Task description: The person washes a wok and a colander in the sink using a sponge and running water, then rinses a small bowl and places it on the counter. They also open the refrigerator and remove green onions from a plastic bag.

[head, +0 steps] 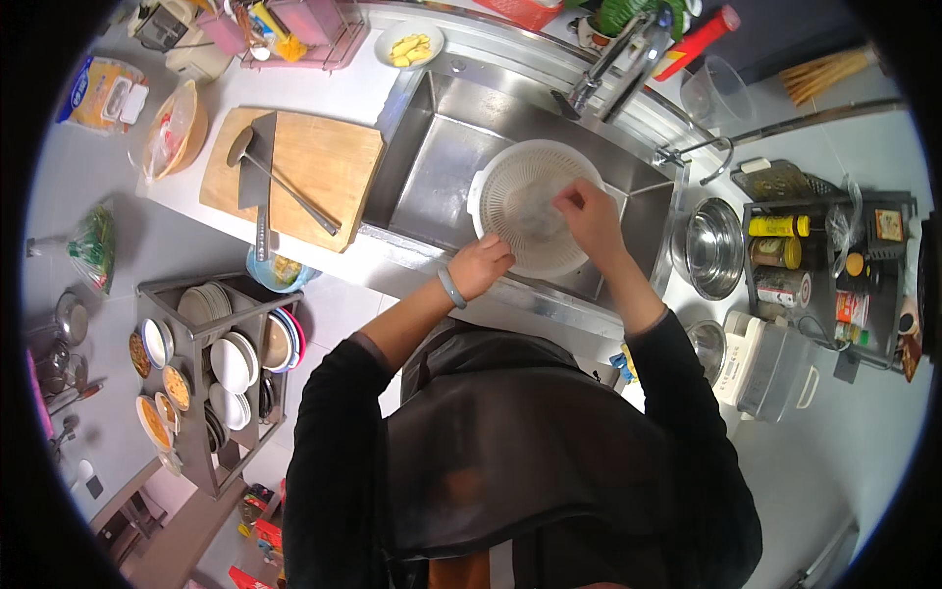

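Observation:
A round white plastic colander (515,184) with slotted sides sits in the stainless steel sink (449,169). It looks nested in a white basin with a side handle, and something pale or clear, hard to make out, lies inside. My left hand (482,266), a bangle on its wrist, has its fingers curled at the near left rim and grips it. Over the right part of the colander is my right hand (590,217), its thumb and fingertips pinched together. Whether anything is between them is too small to tell.
Left of the sink, a wooden cutting board (324,162) carries a cleaver (257,169) and a metal ladle (287,188). A plate of sliced yellow food (409,48) stands behind. The faucet (589,88) reaches over the sink's back edge. Steel bowls (712,247) and a seasoning rack (817,206) stand right.

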The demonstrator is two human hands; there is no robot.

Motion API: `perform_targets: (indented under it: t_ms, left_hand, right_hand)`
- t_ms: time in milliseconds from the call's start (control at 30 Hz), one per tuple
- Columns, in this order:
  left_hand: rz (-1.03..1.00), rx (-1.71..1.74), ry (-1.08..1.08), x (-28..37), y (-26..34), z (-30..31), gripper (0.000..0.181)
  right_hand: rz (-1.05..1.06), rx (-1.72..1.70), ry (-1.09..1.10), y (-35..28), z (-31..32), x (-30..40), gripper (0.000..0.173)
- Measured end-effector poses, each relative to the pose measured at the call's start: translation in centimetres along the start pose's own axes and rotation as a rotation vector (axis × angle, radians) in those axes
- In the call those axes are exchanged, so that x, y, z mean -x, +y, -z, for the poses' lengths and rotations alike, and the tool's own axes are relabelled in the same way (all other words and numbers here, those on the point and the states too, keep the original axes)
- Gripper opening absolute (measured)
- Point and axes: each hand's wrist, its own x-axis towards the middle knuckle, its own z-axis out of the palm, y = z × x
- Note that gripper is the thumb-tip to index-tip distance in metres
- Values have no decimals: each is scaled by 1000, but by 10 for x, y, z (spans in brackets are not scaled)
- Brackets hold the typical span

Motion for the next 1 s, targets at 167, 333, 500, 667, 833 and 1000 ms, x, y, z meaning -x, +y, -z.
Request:
perform_targets:
  t_ms: [167, 333, 500, 667, 833, 1000]
  left_hand:
    - [3, 60, -7, 8, -51, -13, 16]
    - [213, 39, -342, 37, -101, -47, 10]
    - [106, -204, -597, 47, -145, -64, 16]
    - [262, -109, -685, 50, -192, -62, 21]
    - [485, -32, -1057, 46, -205, -49, 31]
    - [436, -143, -842, -30, -205, -24, 27]
  right_hand:
    - [226, 146, 146, -30, -10, -11, 12]
    - [218, 119, 185, -30, -28, -28, 9]
    - [-196, -1, 57, 7, -55, -35, 6]
    - [-579, -684, 153, 49, -66, -29, 7]
    - [-881, -1078, 222, 76, -69, -2, 12]
    - [-940, -1183, 277, 95, -69, 31, 15]
